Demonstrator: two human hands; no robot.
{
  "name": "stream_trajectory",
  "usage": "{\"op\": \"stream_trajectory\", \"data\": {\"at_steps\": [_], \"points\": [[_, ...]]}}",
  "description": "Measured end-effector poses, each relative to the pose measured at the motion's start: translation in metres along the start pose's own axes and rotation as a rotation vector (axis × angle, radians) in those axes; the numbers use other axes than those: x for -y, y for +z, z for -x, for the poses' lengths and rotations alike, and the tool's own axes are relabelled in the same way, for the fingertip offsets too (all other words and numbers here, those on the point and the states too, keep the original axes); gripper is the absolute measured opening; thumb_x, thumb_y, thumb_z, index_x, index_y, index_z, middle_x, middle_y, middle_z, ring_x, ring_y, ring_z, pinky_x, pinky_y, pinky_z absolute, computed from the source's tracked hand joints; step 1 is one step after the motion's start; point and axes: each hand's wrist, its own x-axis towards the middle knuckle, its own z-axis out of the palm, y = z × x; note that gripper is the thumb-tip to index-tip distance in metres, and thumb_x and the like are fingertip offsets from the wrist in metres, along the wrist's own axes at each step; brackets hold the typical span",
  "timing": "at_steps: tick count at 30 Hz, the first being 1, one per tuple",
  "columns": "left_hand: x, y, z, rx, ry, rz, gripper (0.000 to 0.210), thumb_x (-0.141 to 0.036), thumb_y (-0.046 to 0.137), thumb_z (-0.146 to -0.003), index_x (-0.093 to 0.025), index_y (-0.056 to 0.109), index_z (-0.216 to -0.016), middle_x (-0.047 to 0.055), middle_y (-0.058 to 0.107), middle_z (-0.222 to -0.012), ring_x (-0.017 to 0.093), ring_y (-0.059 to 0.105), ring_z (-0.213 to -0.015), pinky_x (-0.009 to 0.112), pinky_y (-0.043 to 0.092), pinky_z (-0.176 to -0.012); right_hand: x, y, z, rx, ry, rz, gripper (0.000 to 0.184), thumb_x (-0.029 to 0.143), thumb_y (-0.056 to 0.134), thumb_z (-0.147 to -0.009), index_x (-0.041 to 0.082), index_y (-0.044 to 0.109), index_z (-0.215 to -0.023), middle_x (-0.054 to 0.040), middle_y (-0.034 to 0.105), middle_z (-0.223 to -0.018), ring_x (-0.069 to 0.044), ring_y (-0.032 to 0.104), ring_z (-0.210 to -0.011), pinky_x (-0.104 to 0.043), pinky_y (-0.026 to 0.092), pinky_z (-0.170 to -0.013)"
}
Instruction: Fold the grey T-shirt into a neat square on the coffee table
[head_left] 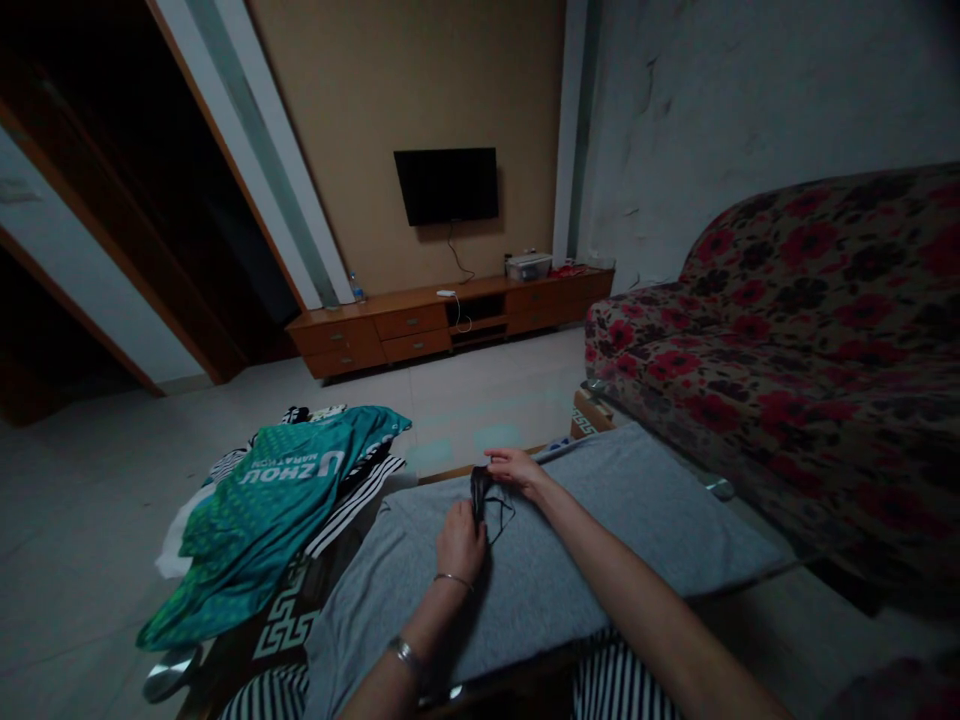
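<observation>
Left hand (460, 548) – fingers curled in round the lower part of a black strappy item (478, 487), holding it. Right hand (517, 472) is at the item's upper end, fingers stretched toward the left and thumb beneath; cannot tell if it is pinching the item or only touching it. Black item sits between the two hands, bunched, with thin dark loops trailing on the right hand's side; exact kind unclear, too dark.

Left wrist has a thin bangle (454, 577) and, further up the forearm, a metal band (406, 652). Right forearm is bare, reaching in over the cloth.

Under both hands: grey cloth (615, 520), spread over most of a low table (281, 625) with a pale key pattern along the side. Striped trousers (624, 675) show below the near edge.

Left of the grey cloth, a heap: teal garment (277, 490) with white lettering on top, black-and-white striped fabric (358, 503) poking out beside it, white cloth (176, 540) at the far left.

Right: floral sofa (750, 340), red and dark flowers. Across the floor, a wooden cabinet (416, 325) bearing a bottle (356, 289) and a clear bin (529, 267); dark-screened TV (448, 187) on the wall above.
</observation>
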Motion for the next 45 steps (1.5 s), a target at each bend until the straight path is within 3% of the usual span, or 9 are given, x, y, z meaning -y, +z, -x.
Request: {"op": "stream_trajectory", "data": {"at_steps": [8, 13, 18, 21, 25, 31, 34, 38, 45], "points": [[0.019, -0.005, -0.012, 0.005, -0.114, 0.059, 0.016, -0.024, 0.043, -0.09, -0.018, 0.057, -0.087, 0.007, 0.068, -0.091, 0.019, 0.063, -0.085, 0.026, 0.041, -0.07, -0.016, -0.008, 0.013, 0.086, -0.21, 0.235, 0.052, 0.005, 0.06, -0.059, 0.016, 0.057, -0.109, -0.0032, 0.066, -0.099, -0.016, 0.06, -0.093, -0.031, 0.046, -0.088], [0.019, -0.001, -0.009, -0.022, -0.104, 0.051, 0.018, -0.025, 0.041, -0.091, -0.018, 0.058, -0.091, 0.008, 0.067, -0.096, 0.02, 0.062, -0.089, 0.027, 0.04, -0.073, -0.022, -0.002, 0.032, -0.034, -0.445, 0.826, 0.073, 0.005, 0.057, -0.065, 0.021, 0.045, -0.135, -0.009, 0.056, -0.126, -0.021, 0.047, -0.119, -0.035, 0.032, -0.103], [0.02, 0.0, -0.005, -0.008, -0.053, 0.034, 0.017, -0.024, 0.042, -0.089, -0.02, 0.058, -0.094, 0.007, 0.065, -0.102, 0.02, 0.06, -0.094, 0.027, 0.041, -0.077, -0.031, -0.016, 0.038, -0.357, -0.264, 0.914, 0.067, 0.003, 0.048, -0.071, 0.017, 0.044, -0.137, -0.0056, 0.066, -0.1, -0.016, 0.057, -0.096, -0.024, 0.04, -0.087], [0.019, 0.0, -0.003, 0.008, -0.038, 0.021, 0.018, -0.022, 0.046, -0.086, -0.019, 0.059, -0.098, 0.008, 0.062, -0.104, 0.021, 0.059, -0.097, 0.028, 0.042, -0.077, -0.041, -0.038, 0.043, -0.369, -0.122, 0.945, 0.051, 0.007, 0.05, -0.075, 0.018, 0.057, -0.124, -0.0041, 0.069, -0.095, -0.015, 0.061, -0.088, -0.022, 0.042, -0.079], [0.019, 0.0, 0.0, 0.043, 0.022, 0.006, 0.03, -0.018, 0.048, -0.083, -0.021, 0.059, -0.111, 0.008, 0.058, -0.108, 0.021, 0.058, -0.099, 0.028, 0.044, -0.079, -0.037, -0.059, 0.052, -0.368, -0.089, 1.017, 0.034, 0.007, 0.043, -0.081, 0.015, 0.069, -0.101, -0.0099, 0.069, -0.102, -0.018, 0.061, -0.096, -0.025, 0.04, -0.083], [0.022, 0.002, -0.001, 0.055, 0.042, 0.044, 0.033, -0.016, 0.045, -0.085, -0.02, 0.06, -0.114, 0.008, 0.057, -0.106, 0.019, 0.057, -0.099, 0.027, 0.044, -0.083, -0.019, -0.027, 0.044, -0.322, -0.128, 1.077, 0.018, 0.025, 0.057, -0.082, 0.017, 0.07, -0.093, -0.0115, 0.068, -0.103, -0.022, 0.058, -0.103, -0.029, 0.04, -0.088], [0.023, 0.001, -0.002, 0.051, 0.033, 0.068, 0.032, -0.018, 0.037, -0.091, -0.017, 0.059, -0.114, 0.009, 0.058, -0.106, 0.017, 0.057, -0.098, 0.026, 0.043, -0.085, -0.019, -0.005, 0.033, -0.329, -0.099, 1.087, 0.031, 0.033, 0.065, -0.078, 0.016, 0.067, -0.104, -0.0146, 0.066, -0.108, -0.024, 0.057, -0.106, -0.032, 0.041, -0.088], [0.022, -0.001, -0.002, 0.041, 0.017, 0.049, 0.03, -0.022, 0.034, -0.094, -0.017, 0.061, -0.108, 0.007, 0.06, -0.102, 0.016, 0.058, -0.096, 0.024, 0.042, -0.084, -0.023, 0.007, 0.02, -0.342, -0.132, 1.016, 0.055, 0.028, 0.062, -0.08, 0.018, 0.049, -0.132, -0.0121, 0.063, -0.117, -0.019, 0.058, -0.106, -0.028, 0.042, -0.088], [0.019, -0.001, 0.0, 0.025, 0.013, 0.012, 0.03, -0.027, 0.034, -0.096, -0.018, 0.062, -0.103, 0.006, 0.061, -0.1, 0.016, 0.058, -0.093, 0.023, 0.042, -0.08, -0.027, 0.003, 0.008, -0.283, -0.183, 1.004, 0.061, 0.006, 0.053, -0.075, 0.02, 0.048, -0.134, -0.0085, 0.06, -0.124, -0.016, 0.055, -0.113, -0.022, 0.04, -0.093]]}}
